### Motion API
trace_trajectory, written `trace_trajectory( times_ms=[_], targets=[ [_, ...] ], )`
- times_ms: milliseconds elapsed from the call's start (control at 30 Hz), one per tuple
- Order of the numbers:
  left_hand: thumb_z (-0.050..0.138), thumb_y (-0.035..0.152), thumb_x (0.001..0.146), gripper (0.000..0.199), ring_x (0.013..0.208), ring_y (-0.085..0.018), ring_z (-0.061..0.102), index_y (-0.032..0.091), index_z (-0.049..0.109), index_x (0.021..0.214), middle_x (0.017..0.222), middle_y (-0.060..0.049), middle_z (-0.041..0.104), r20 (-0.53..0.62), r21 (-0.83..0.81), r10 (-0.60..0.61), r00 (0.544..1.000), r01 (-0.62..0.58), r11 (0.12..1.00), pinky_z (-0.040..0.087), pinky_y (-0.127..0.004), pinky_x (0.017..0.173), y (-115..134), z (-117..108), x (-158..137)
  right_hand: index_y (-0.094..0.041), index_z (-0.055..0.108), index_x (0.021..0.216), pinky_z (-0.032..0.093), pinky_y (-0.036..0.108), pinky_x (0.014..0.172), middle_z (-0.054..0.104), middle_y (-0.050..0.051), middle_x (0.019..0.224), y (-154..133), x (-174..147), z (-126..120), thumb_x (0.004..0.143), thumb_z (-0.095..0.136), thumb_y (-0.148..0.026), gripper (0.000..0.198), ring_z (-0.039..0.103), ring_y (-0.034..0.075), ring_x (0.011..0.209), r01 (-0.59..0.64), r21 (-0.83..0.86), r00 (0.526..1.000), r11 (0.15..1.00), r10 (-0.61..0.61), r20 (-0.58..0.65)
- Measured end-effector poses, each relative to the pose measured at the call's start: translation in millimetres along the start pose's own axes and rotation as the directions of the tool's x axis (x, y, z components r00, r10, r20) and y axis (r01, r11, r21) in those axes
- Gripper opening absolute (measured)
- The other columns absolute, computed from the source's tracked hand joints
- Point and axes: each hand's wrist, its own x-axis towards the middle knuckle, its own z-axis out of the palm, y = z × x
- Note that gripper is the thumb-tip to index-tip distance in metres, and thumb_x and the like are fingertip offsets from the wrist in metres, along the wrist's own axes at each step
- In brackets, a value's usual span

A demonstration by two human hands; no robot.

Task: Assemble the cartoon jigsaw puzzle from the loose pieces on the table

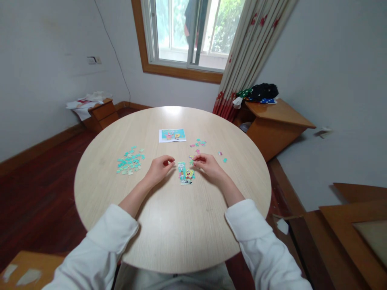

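A partly joined jigsaw puzzle [186, 176], showing a yellow square cartoon figure beside a taller pale one, lies on the table between my hands. My left hand [160, 168] hovers just left of its upper edge, thumb and fingers pinched together; whatever they may hold is too small to make out. At the puzzle's upper right, my right hand [208, 164] is closed in a pinch on a small puzzle piece [191, 162], partly hidden by the fingertips. Beyond the hands lies a printed reference picture [173, 135] with similar cartoon figures.
A heap of loose teal puzzle pieces [130, 161] spreads on the left of the round wooden table [169, 229]. More loose pieces [199, 142] lie at the right, with a few strays farther out. A wooden cabinet [278, 117] stands beyond the table's right edge.
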Motion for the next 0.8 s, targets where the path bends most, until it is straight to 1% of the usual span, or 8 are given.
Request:
trace_trajectory(
  times_ms=[100,233,433,600,800],
  targets=[
    [0.058,0.029,0.076,0.02,0.066,-0.013,0.054,0.015,0.068,0.087,0.08,-0.005,0.069,0.004,-0.023,0.03,1.0,-0.03,0.999,0.045,-0.026,0.068,4.4,4.2,-2.5,-0.016,0.063,0.073,0.045,0.029,0.066,0.062,0.0,0.067,-1.6,-1.0,13.6,0.057,0.072,-0.028,0.022,0.056,0.012,0.066,-0.062,0.081,0.998,0.995,0.06,0.027],
    [0.06,0.03,0.076,0.021,0.065,-0.013,0.054,0.015,0.069,0.087,0.078,-0.004,0.069,0.034,-0.028,0.063,0.997,-0.062,0.998,0.045,-0.026,0.067,4.9,8.6,-4.3,-0.015,0.066,0.072,0.044,0.029,0.066,0.063,0.0,0.067,-3.7,-1.8,22.4,0.056,0.073,-0.028,0.022,0.056,0.012,0.064,-0.064,0.132,0.997,0.989,0.058,0.045],
    [0.058,0.031,0.077,0.019,0.064,-0.012,0.054,0.016,0.069,0.082,0.074,-0.003,0.068,0.05,-0.031,0.086,0.995,-0.084,0.996,0.045,-0.025,0.066,9.9,11.1,-7.5,-0.015,0.068,0.071,0.044,0.028,0.065,0.065,0.001,0.066,-5.8,-2.8,26.1,0.054,0.075,-0.028,0.022,0.056,0.012,0.063,-0.077,0.15,0.997,0.986,0.071,0.043],
    [0.057,0.033,0.077,0.02,0.063,-0.013,0.053,0.017,0.069,0.079,0.072,-0.003,0.068,0.053,-0.018,0.079,0.995,-0.078,0.997,0.045,-0.025,0.065,10.4,12.3,-8.4,-0.015,0.069,0.072,0.043,0.027,0.064,0.066,0.001,0.068,-2.9,-2.5,28.7,0.056,0.074,-0.028,0.021,0.057,0.011,0.064,-0.075,0.159,0.997,0.984,0.071,0.034],
    [0.056,0.029,0.076,0.018,0.064,-0.013,0.054,0.017,0.069,0.078,0.074,-0.003,0.069,0.042,-0.009,0.076,0.996,-0.075,0.997,0.045,-0.025,0.067,10.3,11.6,-8.5,-0.016,0.07,0.071,0.043,0.026,0.064,0.067,0.0,0.066,-3.2,-2.0,29.9,0.055,0.074,-0.028,0.02,0.057,0.011,0.063,-0.079,0.17,0.996,0.982,0.074,0.04]
  ],
)
